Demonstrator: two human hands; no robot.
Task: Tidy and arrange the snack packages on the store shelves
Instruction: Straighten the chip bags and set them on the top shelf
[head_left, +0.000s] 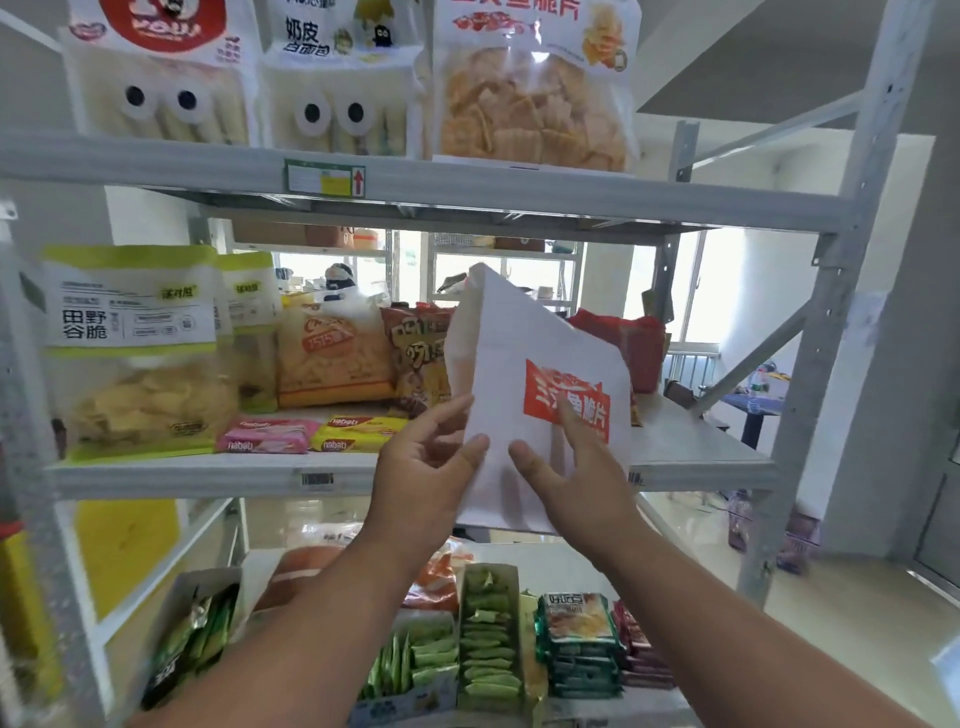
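A white snack package with a red-orange label (524, 374) is held tilted in front of the middle shelf (182, 475), its lower edge below the shelf lip. My left hand (431, 467) pinches its lower left edge, thumb in front and fingers behind. My right hand (571, 467) grips its lower right part, fingers over the red label and thumb on the white front. Behind the package stand an orange chip bag (332, 353), a brown snack bag (415, 358) and a red bag (628, 343).
Green-and-white grain crisp bags (135, 343) and two flat wafer packs (311, 434) fill the middle shelf's left. The top shelf (467, 187) carries bags with cartoon eyes and a crisp bag (535, 83). Boxes of green packets (488, 639) sit on the bottom shelf. A grey upright post (831, 312) stands at right.
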